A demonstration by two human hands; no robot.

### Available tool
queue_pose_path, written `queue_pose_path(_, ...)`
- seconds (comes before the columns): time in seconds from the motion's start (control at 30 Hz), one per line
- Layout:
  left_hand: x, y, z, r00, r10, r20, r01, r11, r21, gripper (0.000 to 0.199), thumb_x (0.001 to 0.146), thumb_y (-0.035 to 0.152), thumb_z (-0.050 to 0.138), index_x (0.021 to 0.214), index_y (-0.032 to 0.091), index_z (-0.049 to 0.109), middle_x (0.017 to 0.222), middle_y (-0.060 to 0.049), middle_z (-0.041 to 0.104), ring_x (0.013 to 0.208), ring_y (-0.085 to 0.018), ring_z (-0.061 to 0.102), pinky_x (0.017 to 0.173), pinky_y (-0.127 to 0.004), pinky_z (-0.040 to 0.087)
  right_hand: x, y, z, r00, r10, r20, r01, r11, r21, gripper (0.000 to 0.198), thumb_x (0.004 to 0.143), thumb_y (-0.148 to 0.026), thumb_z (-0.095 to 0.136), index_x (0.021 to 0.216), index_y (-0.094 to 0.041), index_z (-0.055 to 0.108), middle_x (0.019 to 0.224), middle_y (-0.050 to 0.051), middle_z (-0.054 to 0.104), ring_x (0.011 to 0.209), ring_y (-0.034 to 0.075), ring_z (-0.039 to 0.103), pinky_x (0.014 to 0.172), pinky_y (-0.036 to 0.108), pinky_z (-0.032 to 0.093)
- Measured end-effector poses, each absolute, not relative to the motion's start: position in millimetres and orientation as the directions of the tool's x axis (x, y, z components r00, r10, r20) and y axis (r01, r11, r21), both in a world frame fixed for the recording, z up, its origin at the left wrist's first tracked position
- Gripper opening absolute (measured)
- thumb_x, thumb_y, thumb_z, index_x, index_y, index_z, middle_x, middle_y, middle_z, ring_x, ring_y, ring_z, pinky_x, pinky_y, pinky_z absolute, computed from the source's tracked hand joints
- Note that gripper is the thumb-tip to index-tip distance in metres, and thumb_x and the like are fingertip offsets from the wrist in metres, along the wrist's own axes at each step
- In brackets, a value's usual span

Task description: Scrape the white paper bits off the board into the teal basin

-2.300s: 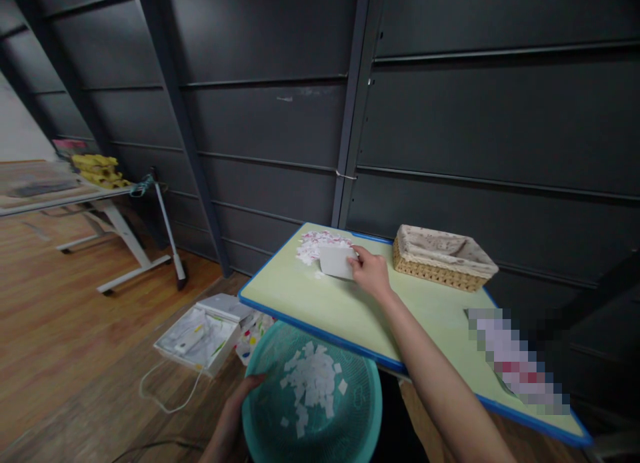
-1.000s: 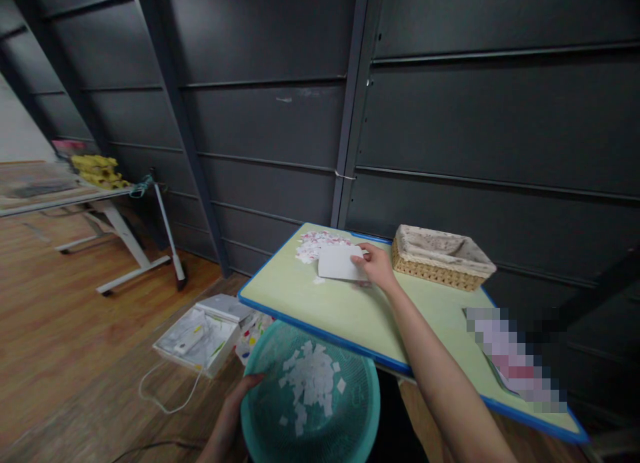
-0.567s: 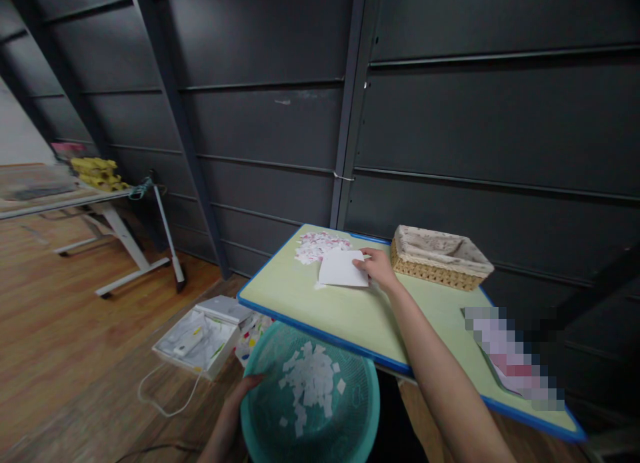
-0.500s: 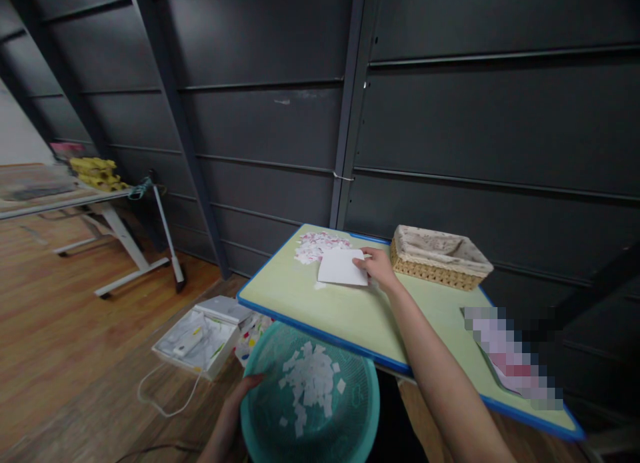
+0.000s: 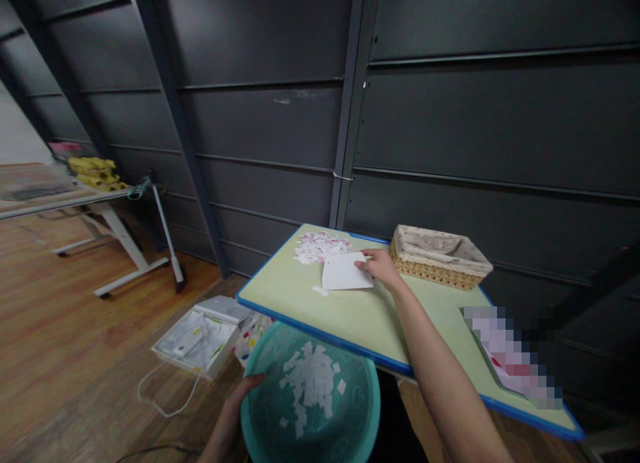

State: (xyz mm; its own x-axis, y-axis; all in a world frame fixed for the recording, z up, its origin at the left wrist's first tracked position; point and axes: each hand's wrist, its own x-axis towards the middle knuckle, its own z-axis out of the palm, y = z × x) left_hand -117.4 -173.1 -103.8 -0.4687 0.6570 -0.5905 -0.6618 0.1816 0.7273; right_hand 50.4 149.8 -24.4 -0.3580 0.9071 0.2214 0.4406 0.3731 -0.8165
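My right hand [image 5: 381,267] pinches the right edge of a white card [image 5: 345,272] low over the light green tabletop [image 5: 350,320]. Just beyond the card lies a heap of white and pinkish paper scraps [image 5: 320,246], and a few loose white scraps [image 5: 320,290] sit by its near left corner. My left hand [image 5: 244,391] grips the left rim of a teal plastic colander basket [image 5: 367,410] below the table's front edge, its fingers partly hidden. Inside that basket rest many small white paper pieces [image 5: 313,376].
A lined wicker basket [image 5: 440,266] stands at the table's back right, with a blurred-out flat item [image 5: 510,363] near the right corner. On the floor to the left is an open white box [image 5: 197,340] with a cable. Another table [image 5: 65,200] stands farther left; a dark panelled wall [image 5: 265,130] rises behind.
My right hand has drawn the card slightly toward me and to the right, uncovering more of the loose scraps at its left corner. My left hand and the colander basket have stayed put.
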Motion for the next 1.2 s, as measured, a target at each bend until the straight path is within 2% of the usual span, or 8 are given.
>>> queue_pose_path(0.2, -118.4, -171.2, -105.1, -0.447, 0.658, -0.606, -0.675, 0.196, 0.711, 0.008, 0.077, 0.019, 0.064, 0.079, 0.013, 0.069, 0.059, -0.007, 0.075, 0.052, -0.022, 0.068, 0.057, -0.034, 0.057, 48.7, 146.3, -27.1, -0.374, 0.911, 0.175, 0.331, 0.307, -0.892, 0.039, 0.063, -0.025, 0.065, 0.097, -0.007, 0.073, 0.063, 0.003, 0.064, 0.049, 0.012, 0.049, 0.043, 0.020, 0.032)
queue_pose_path(0.37, -115.4, -169.9, -99.5, -0.481, 0.637, -0.602, -0.661, 0.188, 0.727, 0.010, 0.077, 0.017, 0.063, 0.085, 0.011, 0.067, 0.060, -0.008, 0.076, 0.055, -0.023, 0.069, 0.058, -0.035, 0.057, 45.4, 139.4, -24.9, -0.387, 0.910, 0.146, 0.364, 0.297, -0.883, 0.038, 0.063, -0.023, 0.064, 0.097, -0.008, 0.072, 0.055, 0.000, 0.058, 0.043, 0.010, 0.044, 0.039, 0.019, 0.028)
queue_pose_path(0.57, -115.0, -170.6, -98.5, -0.458, 0.645, -0.612, -0.672, 0.199, 0.713, 0.013, 0.077, 0.019, 0.064, 0.088, 0.013, 0.066, 0.059, -0.006, 0.075, 0.054, -0.024, 0.070, 0.056, -0.037, 0.058, 43.5, 135.7, -20.7, -0.511, 0.855, 0.085, 0.355, 0.300, -0.885, 0.045, 0.061, -0.024, 0.067, 0.102, -0.005, 0.072, 0.058, 0.000, 0.058, 0.044, 0.010, 0.042, 0.041, 0.021, 0.028)
queue_pose_path(0.67, -114.8, -170.4, -98.6, -0.455, 0.641, -0.618, -0.680, 0.198, 0.706, 0.014, 0.077, 0.018, 0.063, 0.089, 0.011, 0.066, 0.061, -0.008, 0.076, 0.055, -0.025, 0.070, 0.056, -0.038, 0.058, 43.2, 137.3, -21.0, -0.520, 0.847, 0.112, 0.365, 0.339, -0.867, 0.045, 0.061, -0.024, 0.067, 0.101, -0.005, 0.072, 0.064, 0.003, 0.063, 0.049, 0.011, 0.046, 0.045, 0.021, 0.031)
queue_pose_path(0.8, -113.6, -171.0, -96.4, -0.444, 0.649, -0.618, -0.682, 0.203, 0.703, 0.013, 0.077, 0.020, 0.064, 0.087, 0.013, 0.065, 0.059, -0.006, 0.075, 0.053, -0.023, 0.069, 0.057, -0.035, 0.057, 44.5, 140.1, -20.7, -0.447, 0.864, 0.230, 0.384, 0.417, -0.823, 0.036, 0.061, -0.023, 0.066, 0.092, -0.008, 0.074, 0.074, 0.006, 0.068, 0.060, 0.015, 0.055, 0.053, 0.022, 0.037)
queue_pose_path(0.9, -113.5, -171.8, -95.0, -0.423, 0.666, -0.614, -0.691, 0.202, 0.694, 0.019, 0.076, 0.021, 0.066, 0.091, 0.011, 0.064, 0.060, -0.006, 0.075, 0.053, -0.023, 0.069, 0.058, -0.035, 0.057, 46.2, 138.7, -18.1, -0.453, 0.867, 0.206, 0.391, 0.401, -0.829, 0.032, 0.063, -0.025, 0.065, 0.089, -0.009, 0.074, 0.068, 0.004, 0.065, 0.055, 0.013, 0.051, 0.050, 0.023, 0.033)
queue_pose_path(1.1, -113.7, -169.9, -94.7, -0.399, 0.671, -0.625, -0.718, 0.196, 0.668, 0.039, 0.076, 0.018, 0.065, 0.112, 0.004, 0.059, 0.063, -0.008, 0.077, 0.059, -0.025, 0.072, 0.063, -0.036, 0.058, 44.7, 124.0, -12.3, -0.686, 0.724, 0.073, 0.285, 0.360, -0.888, 0.032, 0.060, -0.032, 0.071, 0.083, -0.009, 0.070, 0.051, -0.004, 0.050, 0.046, 0.008, 0.038, 0.045, 0.022, 0.025)
queue_pose_path(1.2, -111.2, -168.4, -92.3, -0.425, 0.660, -0.619, -0.709, 0.183, 0.681, 0.053, 0.076, 0.018, 0.065, 0.127, 0.008, 0.053, 0.065, -0.006, 0.078, 0.059, -0.027, 0.073, 0.060, -0.038, 0.058, 41.5, 116.4, -12.4, -0.766, 0.643, 0.015, 0.237, 0.304, -0.923, 0.031, 0.059, -0.035, 0.074, 0.078, -0.011, 0.068, 0.049, -0.006, 0.047, 0.046, 0.007, 0.037, 0.044, 0.021, 0.023)
